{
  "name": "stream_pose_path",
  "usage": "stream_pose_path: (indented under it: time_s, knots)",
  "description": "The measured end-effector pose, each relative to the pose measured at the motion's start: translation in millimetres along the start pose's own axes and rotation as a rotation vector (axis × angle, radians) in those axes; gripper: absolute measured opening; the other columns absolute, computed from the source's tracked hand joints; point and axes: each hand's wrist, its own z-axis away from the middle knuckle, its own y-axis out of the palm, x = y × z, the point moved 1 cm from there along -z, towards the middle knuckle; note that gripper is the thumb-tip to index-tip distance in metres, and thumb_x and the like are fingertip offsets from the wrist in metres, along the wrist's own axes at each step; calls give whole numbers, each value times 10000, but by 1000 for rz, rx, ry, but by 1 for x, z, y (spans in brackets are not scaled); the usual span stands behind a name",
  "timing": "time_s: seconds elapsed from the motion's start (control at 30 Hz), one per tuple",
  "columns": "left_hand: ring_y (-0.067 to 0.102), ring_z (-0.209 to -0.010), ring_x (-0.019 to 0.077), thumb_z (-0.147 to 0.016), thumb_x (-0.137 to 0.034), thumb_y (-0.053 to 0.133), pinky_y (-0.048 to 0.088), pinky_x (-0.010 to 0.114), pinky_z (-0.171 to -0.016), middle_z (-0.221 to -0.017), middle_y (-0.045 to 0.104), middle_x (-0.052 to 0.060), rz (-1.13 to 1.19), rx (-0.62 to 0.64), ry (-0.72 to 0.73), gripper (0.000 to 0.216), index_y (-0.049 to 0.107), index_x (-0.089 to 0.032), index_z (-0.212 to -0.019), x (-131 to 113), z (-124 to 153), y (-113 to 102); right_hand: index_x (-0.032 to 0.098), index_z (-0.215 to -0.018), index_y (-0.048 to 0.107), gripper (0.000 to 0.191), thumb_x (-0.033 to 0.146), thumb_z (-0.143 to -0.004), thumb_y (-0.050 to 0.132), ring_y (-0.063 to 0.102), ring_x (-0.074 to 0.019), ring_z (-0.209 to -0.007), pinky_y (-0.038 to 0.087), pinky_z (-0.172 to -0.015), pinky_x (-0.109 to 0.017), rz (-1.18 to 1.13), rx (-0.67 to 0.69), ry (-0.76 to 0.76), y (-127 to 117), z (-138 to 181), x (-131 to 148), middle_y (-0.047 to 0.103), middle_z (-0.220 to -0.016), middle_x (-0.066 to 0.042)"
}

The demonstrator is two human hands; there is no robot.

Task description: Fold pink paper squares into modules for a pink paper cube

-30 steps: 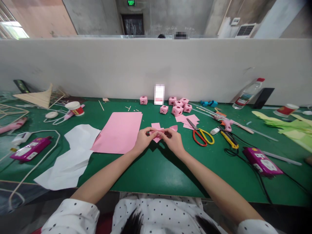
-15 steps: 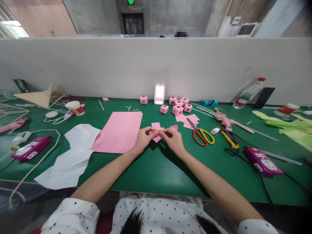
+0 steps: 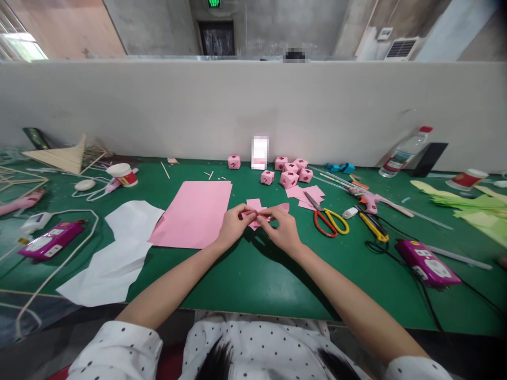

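Between my two hands is a small piece of folded pink paper [image 3: 254, 203], held just above the table. My left hand [image 3: 234, 224] pinches its left side, and my right hand [image 3: 282, 227] pinches its right side, with the fingertips almost meeting. Part of the paper is hidden behind the fingers. Left of my hands lies a stack of large pink sheets [image 3: 194, 214]. To the right, small pink paper squares [image 3: 315, 192] lie partly under scissors [image 3: 327, 216] with one red and one yellow handle. Several folded pink paper cubes [image 3: 289, 178] stand behind them.
A phone [image 3: 260, 153] leans on the white partition [image 3: 178, 111]. White paper [image 3: 122, 253] and a paper cup [image 3: 122, 174] are at left. A pink glue gun [image 3: 369, 202], a yellow cutter [image 3: 374, 226], a purple power strip [image 3: 428, 262] and a bottle [image 3: 404, 153] are at right.
My fingers have shifted slightly on the pink paper, the right hand's fingertips spreading a little lower. Everything else on the table stays in place.
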Motion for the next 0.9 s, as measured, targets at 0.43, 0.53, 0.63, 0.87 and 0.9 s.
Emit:
stream_pose_path:
  time_s: [0.43,0.53,0.63,0.87,0.9]
  knots:
    - [661,-815,185,-796,-295,644,522,307,-766,-868,712,48,225,74,31,157,703,-162,-854,-8,0,-1,194,-917,726,345,474,-721,772,636,-133,-725,510,-682,-264,-786,214,537,-13,-14,-18,699,-821,-30]
    - [661,-828,186,-789,-306,657,522,305,-776,-872,714,51,233,75,30,168,705,-156,-849,-9,-1,-1,205,-917,731,341,438,-682,815,627,-123,-726,499,-662,-243,-745,233,558,-14,-14,-19,695,-831,-20]
    - [649,-808,173,-779,-288,656,514,283,-751,-839,709,35,174,68,40,140,706,-164,-818,-9,-1,-2,207,-898,726,316,434,-693,806,644,-128,-753,505,-662,-239,-660,324,545,-12,-14,-18,706,-864,-21]
    - [634,-724,148,-768,-267,652,505,254,-675,-785,692,18,142,118,-6,126,698,-159,-814,-6,1,0,185,-834,669,360,448,-645,827,705,-193,-755,551,-729,-324,-510,331,399,-7,-12,-24,739,-803,-46]
    - [638,-720,148,-770,-273,656,504,253,-668,-789,697,21,135,128,-7,133,701,-158,-819,-6,1,0,183,-826,665,353,455,-659,817,708,-199,-751,554,-729,-331,-480,323,376,-6,-12,-26,741,-799,-51]
